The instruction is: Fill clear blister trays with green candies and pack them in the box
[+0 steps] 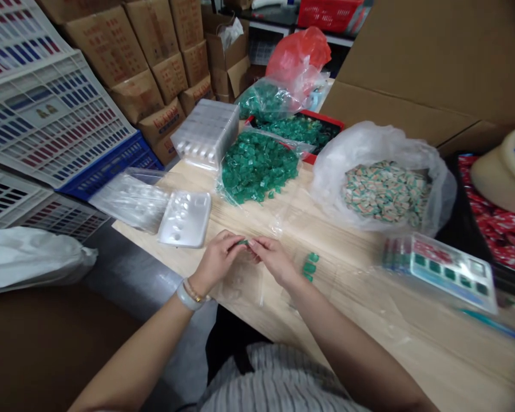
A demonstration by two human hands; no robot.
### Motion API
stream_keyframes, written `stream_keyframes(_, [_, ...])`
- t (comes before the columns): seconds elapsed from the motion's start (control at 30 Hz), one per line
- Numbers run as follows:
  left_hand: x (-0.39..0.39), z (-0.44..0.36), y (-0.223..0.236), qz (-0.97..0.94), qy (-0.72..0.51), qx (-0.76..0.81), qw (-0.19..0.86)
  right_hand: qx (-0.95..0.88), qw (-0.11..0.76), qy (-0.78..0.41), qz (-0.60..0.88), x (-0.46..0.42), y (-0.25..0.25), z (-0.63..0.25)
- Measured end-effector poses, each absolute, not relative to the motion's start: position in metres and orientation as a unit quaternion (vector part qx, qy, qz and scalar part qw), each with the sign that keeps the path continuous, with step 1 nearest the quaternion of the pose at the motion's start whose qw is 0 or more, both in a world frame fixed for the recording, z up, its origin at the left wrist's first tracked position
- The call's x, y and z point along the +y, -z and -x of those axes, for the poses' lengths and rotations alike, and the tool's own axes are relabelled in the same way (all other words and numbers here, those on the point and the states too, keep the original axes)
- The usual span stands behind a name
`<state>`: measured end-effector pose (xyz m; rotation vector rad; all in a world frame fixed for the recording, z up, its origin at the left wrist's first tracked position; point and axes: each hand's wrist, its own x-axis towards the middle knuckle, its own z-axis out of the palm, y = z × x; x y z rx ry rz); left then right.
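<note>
Near the table's front edge, my left hand (217, 254) and my right hand (274, 257) meet with fingertips pinched on one small green piece (243, 242). Fingers hide most of it. Under them lies a clear plastic sheet or bag (244, 286). Several similar translucent green pieces (310, 267) form a short row just right of my right hand. Farther back, a heap of green pieces (260, 166) spills from an open clear bag. A clear moulded plastic tray (184, 220) rests left of my hands.
Stacked clear trays (206, 134) stand at the back left, by white plastic crates (60, 114) and cardboard cartons (107, 43). At right are a white bag (326, 177) of small patterned pieces, filled clear packs (450, 272), a blue pen-like object (498, 326) and a large cardboard box (429, 63).
</note>
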<state>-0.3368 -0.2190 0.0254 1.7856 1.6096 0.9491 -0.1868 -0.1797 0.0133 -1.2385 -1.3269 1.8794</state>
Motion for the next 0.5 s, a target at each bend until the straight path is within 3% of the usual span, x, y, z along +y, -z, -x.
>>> stream_keyframes(0.23, [-0.221, 0.331, -0.025, -0.725, -0.248, 0.609, 0.204, -0.502, 0.259, -0.675, 0.476, -0.176, -0.004, 0.192])
stream_keyframes(0.37, [-0.216, 0.332, -0.013, -0.732, -0.206, 0.607, 0.230, -0.584, 0.212, -0.565, 0.542, -0.173, 0.014, 0.199])
stream_keyframes(0.5, [-0.216, 0.337, 0.001, -0.706, -0.251, 0.601, 0.279, -0.655, 0.193, -0.462, 0.566, -0.170, 0.022, 0.204])
